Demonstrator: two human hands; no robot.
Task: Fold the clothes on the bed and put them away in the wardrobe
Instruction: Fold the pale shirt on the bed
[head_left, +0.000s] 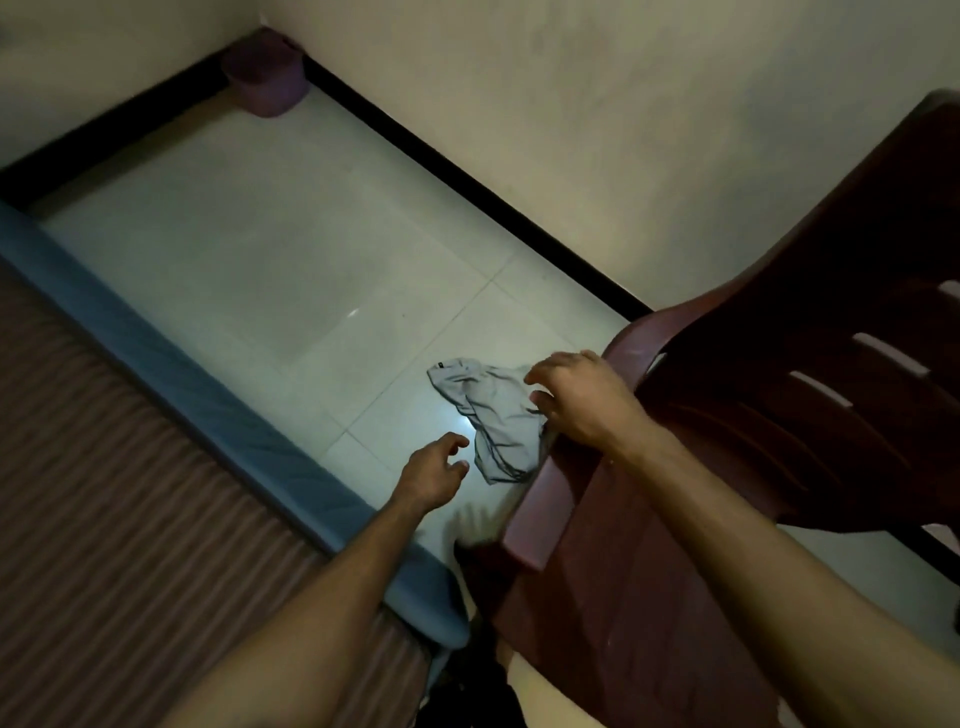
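I see the grey garment (488, 415) lying crumpled on the floor tiles (260, 270), right of the bed (156, 353), beside the chair (727, 415). My left hand (434, 473) and right hand (582, 397) reach down with fingers loose, holding nothing, probably to gather it.

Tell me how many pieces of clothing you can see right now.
1. A grey garment lies crumpled on the tiled floor beside the dark red chair, between the hands. Others may be hidden outside the view.
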